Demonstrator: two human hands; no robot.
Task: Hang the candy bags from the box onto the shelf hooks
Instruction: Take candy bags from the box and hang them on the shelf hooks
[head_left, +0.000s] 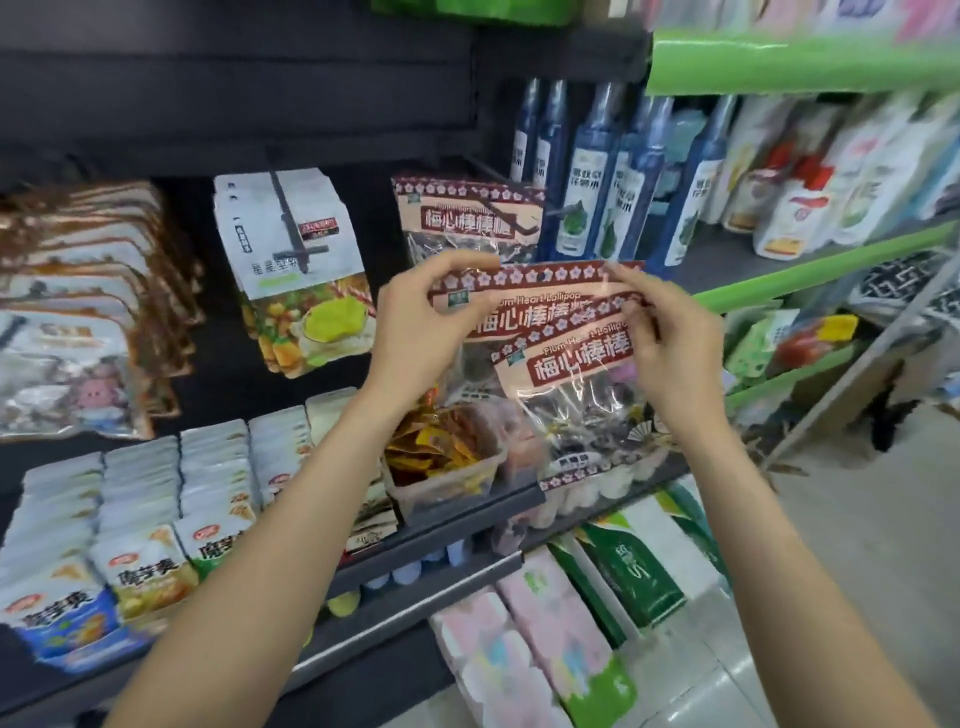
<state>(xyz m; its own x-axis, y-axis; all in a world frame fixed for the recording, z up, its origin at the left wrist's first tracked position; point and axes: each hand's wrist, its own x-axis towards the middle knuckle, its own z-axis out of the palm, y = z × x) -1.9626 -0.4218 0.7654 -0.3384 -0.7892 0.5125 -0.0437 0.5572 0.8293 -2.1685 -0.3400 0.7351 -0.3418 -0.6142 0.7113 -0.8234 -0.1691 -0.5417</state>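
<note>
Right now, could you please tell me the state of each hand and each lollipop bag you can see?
Left hand: pinching the top left corner of the front bag.
Right hand: gripping the right side of the held bags.
Front lollipop bag: held up, not on a hook.
Second lollipop bag: held behind and lower, overlapping the first.
Hung lollipop bag: already hanging on the shelf hook.

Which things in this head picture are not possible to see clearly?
- The box: not in view, so its contents cannot be told.
- Hook under the hung lollipop bag: mostly covered by that bag.
- Rear held bag: partly covered by the front bag and right hand.
- Left hand: fingertips hide the bag corner.
</note>
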